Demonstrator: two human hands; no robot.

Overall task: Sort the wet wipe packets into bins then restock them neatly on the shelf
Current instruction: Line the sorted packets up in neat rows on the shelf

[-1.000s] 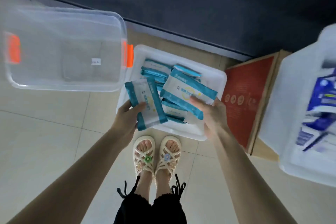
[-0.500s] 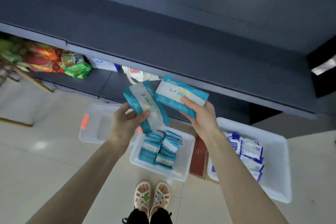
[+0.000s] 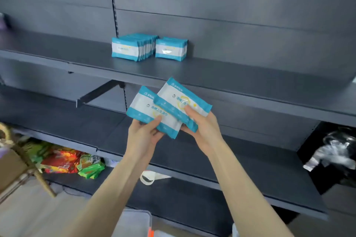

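While both bare arms reach up in front of the dark grey metal shelving unit (image 3: 231,82), each hand carries one flat wet wipe packet, white in the middle with teal bands along its edges. The left hand (image 3: 143,136) has its fingers curled under the left teal-and-white packet (image 3: 152,112), thumb pressed on the printed face near the lower edge. The right hand (image 3: 202,127) pinches the right teal-and-white packet (image 3: 182,102) the same way, thumb on top, the other fingers hidden beneath. The right packet overlaps the upper corner of the left one, and both are tilted, held in the air just below the front lip of the upper shelf board.

On that upper board, well above the hands, stand two upright rows of the same teal-and-white packets: a longer left row (image 3: 133,48) and a shorter right row (image 3: 171,49), side by side with a narrow gap (their faces turned outward). The board below them is bare where I can see it. On the lowest shelf, to the left, lie bright red and green snack bags (image 3: 71,163). At the bottom edge of view sits a clear plastic bin with an orange latch (image 3: 134,223), its contents impossible to make out.
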